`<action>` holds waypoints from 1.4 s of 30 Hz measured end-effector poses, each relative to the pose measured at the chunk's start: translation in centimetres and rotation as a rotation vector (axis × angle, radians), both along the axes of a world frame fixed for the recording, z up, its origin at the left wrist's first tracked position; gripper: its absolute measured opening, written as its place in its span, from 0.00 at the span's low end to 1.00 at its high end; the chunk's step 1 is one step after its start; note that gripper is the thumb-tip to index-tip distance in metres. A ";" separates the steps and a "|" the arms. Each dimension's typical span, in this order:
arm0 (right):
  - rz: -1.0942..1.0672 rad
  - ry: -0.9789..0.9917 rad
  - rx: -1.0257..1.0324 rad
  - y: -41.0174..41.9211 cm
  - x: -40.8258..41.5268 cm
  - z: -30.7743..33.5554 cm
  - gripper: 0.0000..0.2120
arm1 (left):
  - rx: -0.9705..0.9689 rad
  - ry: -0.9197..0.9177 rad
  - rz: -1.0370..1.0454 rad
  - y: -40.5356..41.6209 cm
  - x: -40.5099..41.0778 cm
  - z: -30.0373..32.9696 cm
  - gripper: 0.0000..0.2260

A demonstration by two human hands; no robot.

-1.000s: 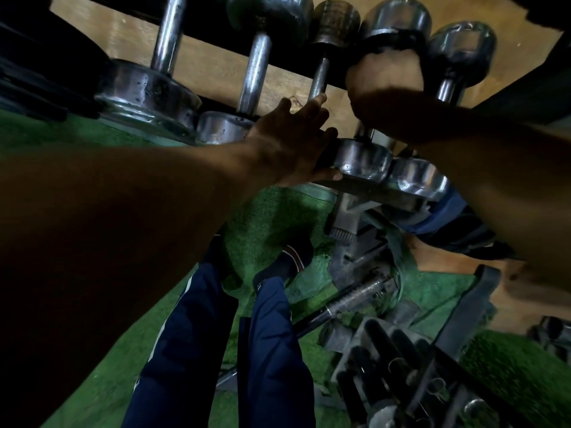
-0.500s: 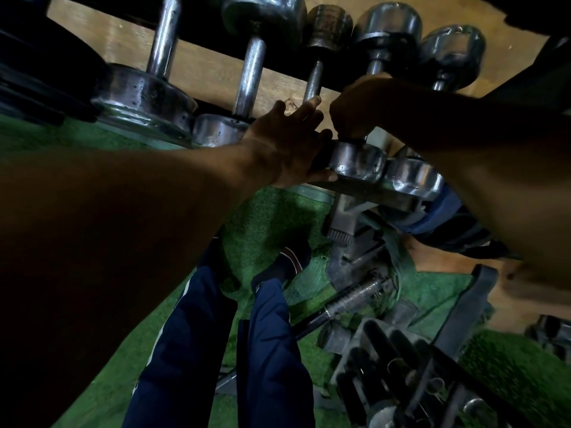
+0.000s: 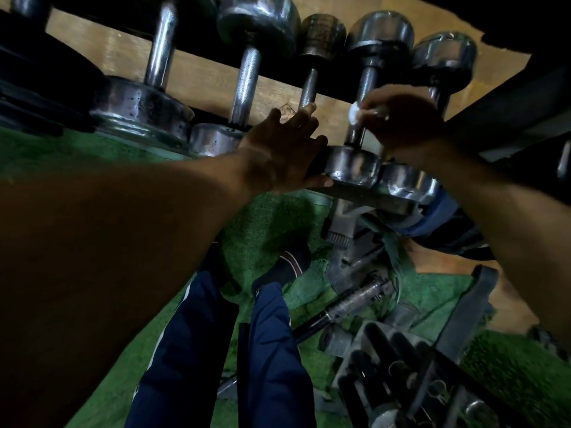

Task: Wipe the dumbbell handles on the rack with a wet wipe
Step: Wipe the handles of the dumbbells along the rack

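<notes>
1. The right hand (image 3: pixel 404 118) is curled round the steel handle of the chrome round-headed dumbbell second from the right (image 3: pixel 363 97), with the crumpled white wet wipe (image 3: pixel 355 114) pinched between fingers and bar; only a small wad of it shows at the thumb side, the rest is hidden inside the fist.

2. The left hand (image 3: pixel 285 152) lies spread with straight fingers over the near end of the slimmer dull-grey dumbbell (image 3: pixel 312 75) just to the left; its thumb sits against the near head of the dumbbell being wiped – a bracing hold, I judge, so that the weights do not roll on the rails while the other hand rubs.

3. The dumbbells rest across the dark metal rack (image 3: pixel 364 199) with their handles spanning the open gap between front and back rails (which leaves each bar free to be wrapped all the way round); the far-right chrome dumbbell (image 3: pixel 445 60) stands just beside the right hand.

4. Judging by the grip, this is the wiping stroke itself – the wipe sits about mid-handle, nearer the near head; which bars are already clean I cannot tell.

5. Below lie green artificial turf (image 3: pixel 265 230) and the person's navy track trousers (image 3: pixel 268 350).
</notes>
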State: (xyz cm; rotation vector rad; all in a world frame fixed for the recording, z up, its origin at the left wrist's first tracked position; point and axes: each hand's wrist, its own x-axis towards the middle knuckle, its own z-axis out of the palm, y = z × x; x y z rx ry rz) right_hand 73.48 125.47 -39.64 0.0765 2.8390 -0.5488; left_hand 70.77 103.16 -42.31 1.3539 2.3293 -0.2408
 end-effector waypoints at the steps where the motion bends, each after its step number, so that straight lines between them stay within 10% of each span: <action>1: -0.135 0.089 0.012 0.3 0.6 -0.5 0.11 | 0.017 -0.011 -0.012 0.1 0.0 -0.3 0.41; 5: -0.508 -0.096 -0.115 1.6 1.2 -2.7 0.06 | 0.024 0.017 -0.010 0.2 0.1 0.0 0.42; 11: -0.061 -0.606 -0.020 0.8 -0.3 -3.4 0.16 | 0.015 0.016 -0.019 0.4 0.0 -0.3 0.42; 14: -0.238 -0.681 -0.314 1.9 -0.6 -3.9 0.06 | 0.007 0.028 -0.026 0.4 0.0 -0.1 0.45; 20: -0.626 -0.555 -0.825 2.5 -0.4 -3.2 0.09 | 0.012 0.032 -0.034 0.4 -0.1 -0.6 0.44; 31: -0.703 -0.078 -0.651 2.0 -0.6 -3.9 0.22 | 0.021 0.036 -0.033 0.6 0.1 -0.4 0.41; 42: -0.685 0.082 -0.578 2.9 2.9 -1.1 0.09 | 0.056 0.038 -0.017 0.0 0.3 -0.3 0.38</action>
